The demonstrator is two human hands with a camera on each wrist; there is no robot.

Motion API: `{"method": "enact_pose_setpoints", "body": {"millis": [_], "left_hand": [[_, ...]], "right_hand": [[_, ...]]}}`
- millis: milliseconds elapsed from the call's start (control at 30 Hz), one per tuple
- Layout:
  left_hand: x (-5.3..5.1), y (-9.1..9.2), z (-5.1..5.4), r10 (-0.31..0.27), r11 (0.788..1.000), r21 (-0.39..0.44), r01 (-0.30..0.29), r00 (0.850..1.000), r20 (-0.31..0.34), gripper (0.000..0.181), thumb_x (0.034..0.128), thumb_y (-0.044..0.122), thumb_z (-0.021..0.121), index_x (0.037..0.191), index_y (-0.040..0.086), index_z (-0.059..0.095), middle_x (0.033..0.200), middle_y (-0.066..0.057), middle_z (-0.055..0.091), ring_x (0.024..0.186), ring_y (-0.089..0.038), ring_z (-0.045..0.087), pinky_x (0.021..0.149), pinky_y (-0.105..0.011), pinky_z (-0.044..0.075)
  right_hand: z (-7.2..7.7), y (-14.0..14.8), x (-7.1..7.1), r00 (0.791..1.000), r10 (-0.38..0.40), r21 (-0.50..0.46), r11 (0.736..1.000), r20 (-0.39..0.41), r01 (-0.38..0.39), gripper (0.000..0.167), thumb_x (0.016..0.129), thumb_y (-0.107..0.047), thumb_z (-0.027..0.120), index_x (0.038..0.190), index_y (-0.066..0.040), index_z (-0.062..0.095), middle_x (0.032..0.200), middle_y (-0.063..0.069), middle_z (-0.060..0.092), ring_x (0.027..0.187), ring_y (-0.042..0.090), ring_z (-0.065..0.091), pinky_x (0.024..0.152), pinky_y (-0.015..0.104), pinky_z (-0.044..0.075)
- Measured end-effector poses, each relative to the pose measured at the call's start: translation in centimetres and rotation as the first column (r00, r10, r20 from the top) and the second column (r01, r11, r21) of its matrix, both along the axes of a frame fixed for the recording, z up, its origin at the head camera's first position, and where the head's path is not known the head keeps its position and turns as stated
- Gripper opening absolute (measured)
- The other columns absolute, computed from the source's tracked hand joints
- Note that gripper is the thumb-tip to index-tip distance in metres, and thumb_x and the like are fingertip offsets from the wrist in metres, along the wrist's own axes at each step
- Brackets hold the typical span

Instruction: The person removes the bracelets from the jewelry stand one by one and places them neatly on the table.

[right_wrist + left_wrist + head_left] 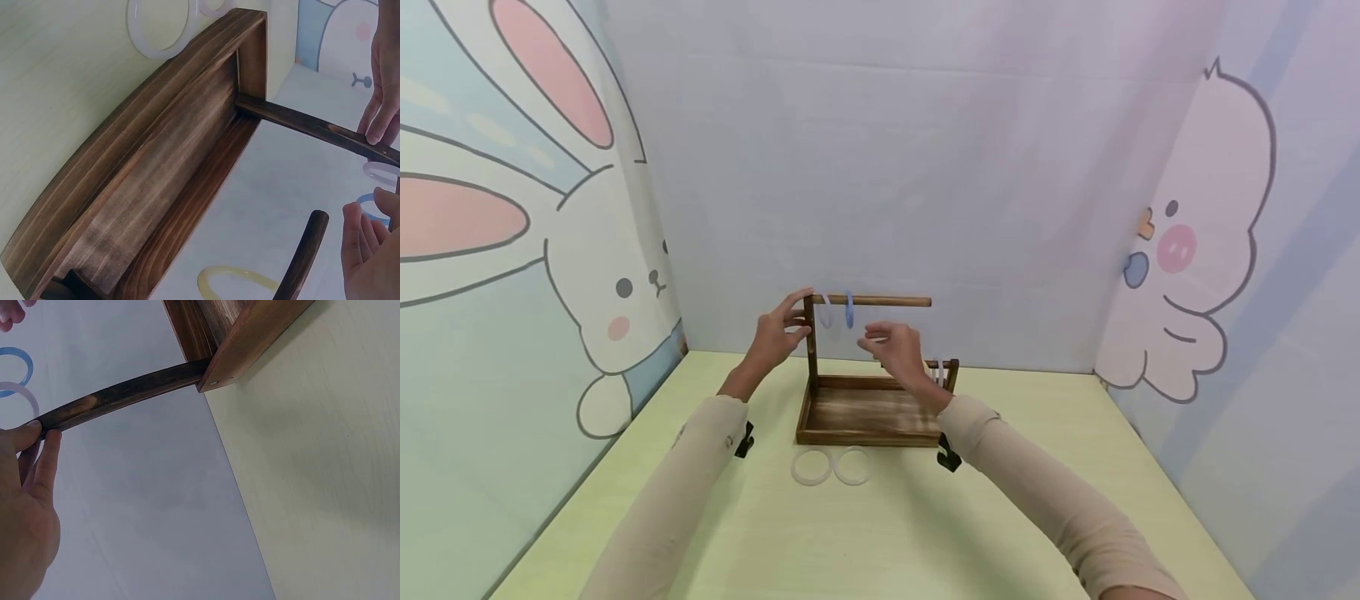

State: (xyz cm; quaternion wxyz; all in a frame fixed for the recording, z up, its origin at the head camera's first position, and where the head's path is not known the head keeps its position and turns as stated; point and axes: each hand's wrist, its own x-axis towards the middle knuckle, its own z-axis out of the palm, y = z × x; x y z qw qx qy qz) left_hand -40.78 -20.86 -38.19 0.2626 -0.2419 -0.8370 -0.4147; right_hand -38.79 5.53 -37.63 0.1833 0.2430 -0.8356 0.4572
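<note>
A dark wooden stand (811, 350) has a tray base, a tall post and a long upper bar. My left hand (775, 337) pinches the post near its top; the left wrist view shows the thumb and fingers of that hand (31, 512) on either side of the wood. On the upper bar (895, 301) hang a pale lilac ring (825, 312) and, to its right, a blue ring (849, 311). My right hand (895, 348) is just below and right of the blue ring, its fingers loosely bent with nothing visible between them.
Two whitish rings (812, 467) lie side by side on the table before the tray. A short lower bar at the stand's right carries rings, among them a yellow ring (231, 274). Cartoon-printed cloth walls (910, 183) enclose the pale table (850, 542).
</note>
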Motion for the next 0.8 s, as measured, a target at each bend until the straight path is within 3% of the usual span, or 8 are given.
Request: {"method": "enact_pose_setpoints", "body": {"millis": [800], "left_hand": [[-0.3,-0.1,-0.3,-0.008,1.0,0.01,0.008,1.0,-0.027,0.078,0.0905,-0.016,0.071,0.156,0.021,0.048,0.129,-0.029,0.067,0.107,-0.041,0.073,0.081,-0.048,0.065]], "right_hand": [[1.0,-2.3,-1.6,0.999,-0.017,-0.05,0.999,-0.031,0.015,0.034,0.092,-0.018,0.083,0.12,-0.001,0.076,0.106,0.014,0.079,0.089,0.026,0.078,0.069,0.033,0.065]]}}
